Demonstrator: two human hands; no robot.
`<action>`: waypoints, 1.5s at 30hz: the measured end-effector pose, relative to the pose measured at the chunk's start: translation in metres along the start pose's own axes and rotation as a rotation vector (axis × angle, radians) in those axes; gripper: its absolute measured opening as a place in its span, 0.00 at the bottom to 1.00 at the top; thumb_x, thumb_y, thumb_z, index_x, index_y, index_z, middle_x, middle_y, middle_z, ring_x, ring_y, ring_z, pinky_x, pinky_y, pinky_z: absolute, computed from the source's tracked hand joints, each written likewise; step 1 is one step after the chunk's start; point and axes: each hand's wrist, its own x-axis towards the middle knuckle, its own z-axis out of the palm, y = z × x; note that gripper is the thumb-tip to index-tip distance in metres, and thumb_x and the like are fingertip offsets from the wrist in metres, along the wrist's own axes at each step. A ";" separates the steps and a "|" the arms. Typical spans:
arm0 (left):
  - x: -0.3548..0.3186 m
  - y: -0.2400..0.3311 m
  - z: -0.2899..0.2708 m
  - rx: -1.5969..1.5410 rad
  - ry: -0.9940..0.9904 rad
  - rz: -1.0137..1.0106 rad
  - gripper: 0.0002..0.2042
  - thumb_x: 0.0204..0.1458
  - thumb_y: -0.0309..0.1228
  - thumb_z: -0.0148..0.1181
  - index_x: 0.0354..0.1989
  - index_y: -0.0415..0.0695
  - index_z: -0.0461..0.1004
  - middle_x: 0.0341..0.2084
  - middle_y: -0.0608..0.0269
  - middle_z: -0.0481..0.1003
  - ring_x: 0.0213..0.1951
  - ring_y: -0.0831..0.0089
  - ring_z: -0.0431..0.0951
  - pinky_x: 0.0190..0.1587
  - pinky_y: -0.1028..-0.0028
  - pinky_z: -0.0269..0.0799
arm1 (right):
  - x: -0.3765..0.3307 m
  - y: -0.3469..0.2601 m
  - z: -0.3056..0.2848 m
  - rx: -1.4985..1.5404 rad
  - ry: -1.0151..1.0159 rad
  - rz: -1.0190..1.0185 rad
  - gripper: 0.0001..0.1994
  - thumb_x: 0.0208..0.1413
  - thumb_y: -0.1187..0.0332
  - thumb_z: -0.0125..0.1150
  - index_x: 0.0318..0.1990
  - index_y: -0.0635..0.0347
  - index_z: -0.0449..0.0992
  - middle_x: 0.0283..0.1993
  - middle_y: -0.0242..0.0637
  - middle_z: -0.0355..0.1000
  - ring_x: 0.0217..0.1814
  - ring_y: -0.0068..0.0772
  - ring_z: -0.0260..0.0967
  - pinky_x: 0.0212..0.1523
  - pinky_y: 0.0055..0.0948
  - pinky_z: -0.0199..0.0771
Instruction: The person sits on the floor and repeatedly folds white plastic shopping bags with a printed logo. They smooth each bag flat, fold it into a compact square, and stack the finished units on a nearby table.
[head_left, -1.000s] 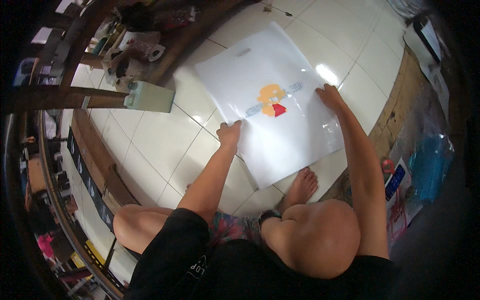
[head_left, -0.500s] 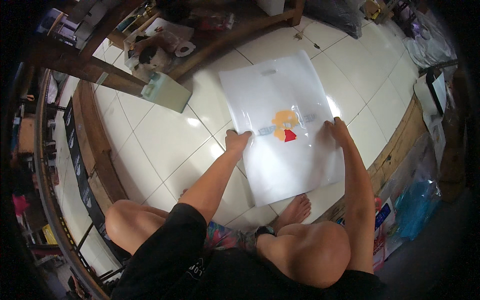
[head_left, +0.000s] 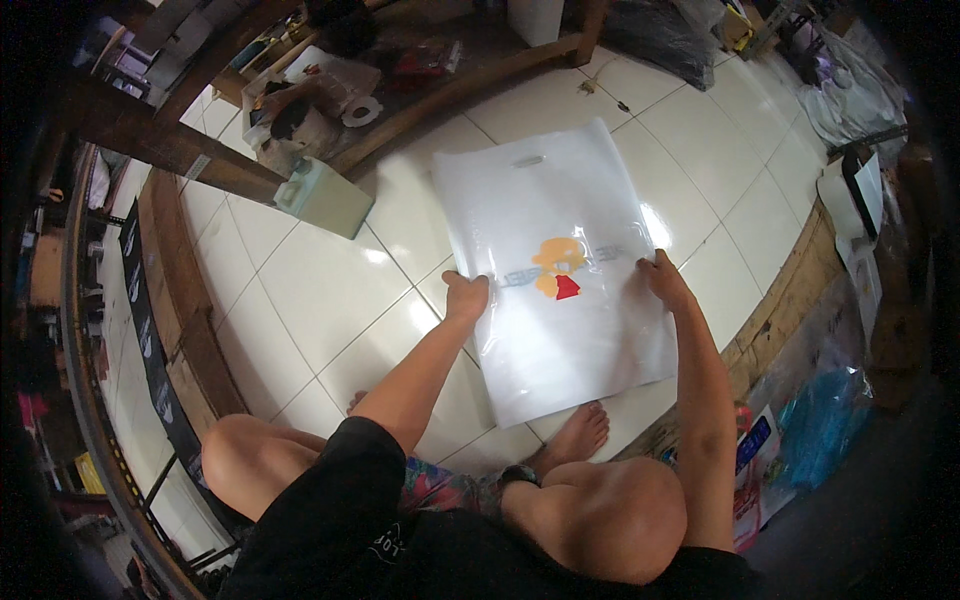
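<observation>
A white plastic bag (head_left: 540,350) with a cut-out handle slot at its far end is stretched flat between my hands, over the tiled floor. Its face carries an orange and red printed figure with faint grey lettering. My left hand (head_left: 466,295) grips the bag's left edge, thumb on top. On the opposite edge, my right hand (head_left: 664,278) pinches the plastic. The fingers beneath the bag are hidden on both sides. The near end of the bag hangs just above my bare foot (head_left: 582,435).
A pale square jerrycan (head_left: 335,203) stands on the floor by a wooden shelf (head_left: 400,112) at the far left. Dark wrapped plastic (head_left: 665,45) lies at the back. Wooden beams flank me, with blue plastic packaging (head_left: 830,430) on the right.
The bag has shifted slightly left and nearer in the picture, along with both hands and the surroundings, so the view has moved a little. Both hands keep their hold.
</observation>
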 end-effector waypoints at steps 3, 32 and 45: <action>-0.006 0.007 0.001 -0.071 -0.040 -0.011 0.32 0.54 0.35 0.54 0.60 0.30 0.47 0.52 0.30 0.66 0.51 0.46 0.73 0.51 0.53 0.73 | 0.004 0.004 0.001 0.017 0.007 -0.010 0.20 0.65 0.58 0.53 0.52 0.69 0.65 0.44 0.51 0.74 0.47 0.43 0.71 0.47 0.43 0.71; -0.107 -0.035 0.072 -0.427 0.002 -0.356 0.29 0.52 0.31 0.58 0.58 0.28 0.56 0.51 0.41 0.67 0.53 0.57 0.70 0.53 0.62 0.70 | 0.104 -0.047 -0.040 -0.537 -0.151 -0.335 0.23 0.61 0.61 0.55 0.58 0.66 0.64 0.56 0.60 0.71 0.59 0.56 0.69 0.58 0.46 0.69; -0.105 -0.047 0.083 -0.379 0.121 -0.309 0.30 0.49 0.34 0.61 0.56 0.25 0.62 0.50 0.39 0.71 0.50 0.55 0.73 0.52 0.61 0.70 | 0.096 -0.038 -0.030 -0.668 0.021 -0.409 0.18 0.61 0.63 0.52 0.52 0.67 0.71 0.53 0.55 0.70 0.56 0.57 0.69 0.57 0.47 0.70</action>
